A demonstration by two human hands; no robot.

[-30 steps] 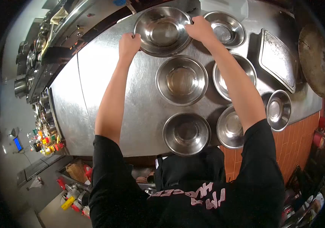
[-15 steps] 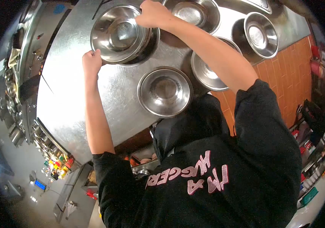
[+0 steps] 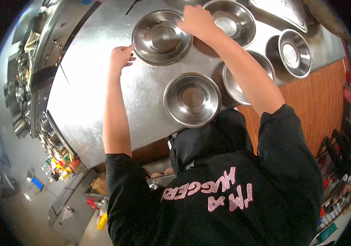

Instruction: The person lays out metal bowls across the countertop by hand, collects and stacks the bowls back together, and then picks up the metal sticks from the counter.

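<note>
A shiny steel bowl (image 3: 163, 37) rests on the metal table at the upper middle, between my two hands. My left hand (image 3: 121, 58) is beside its left rim, fingers apart and holding nothing. Over the bowl's upper right rim is my right hand (image 3: 198, 21), with thumb and fingers spread; its fingertips are partly hidden. Another steel bowl (image 3: 229, 24) stands just right of that hand. Closer to my body sits a steel bowl (image 3: 192, 99), and one more steel bowl (image 3: 241, 88) is partly covered by my right forearm.
A deeper steel bowl (image 3: 293, 55) stands near the right edge of the steel table (image 3: 81, 90). A rectangular metal tray (image 3: 280, 10) lies at the far right. Bottles (image 3: 62, 168) and kitchenware are gathered left of the table, and orange tiles (image 3: 306, 102) cover the floor at right.
The bowl between my hands has come down flat onto the table from a raised position over another bowl. My left hand has let go of its rim, and my right hand has loosened.
</note>
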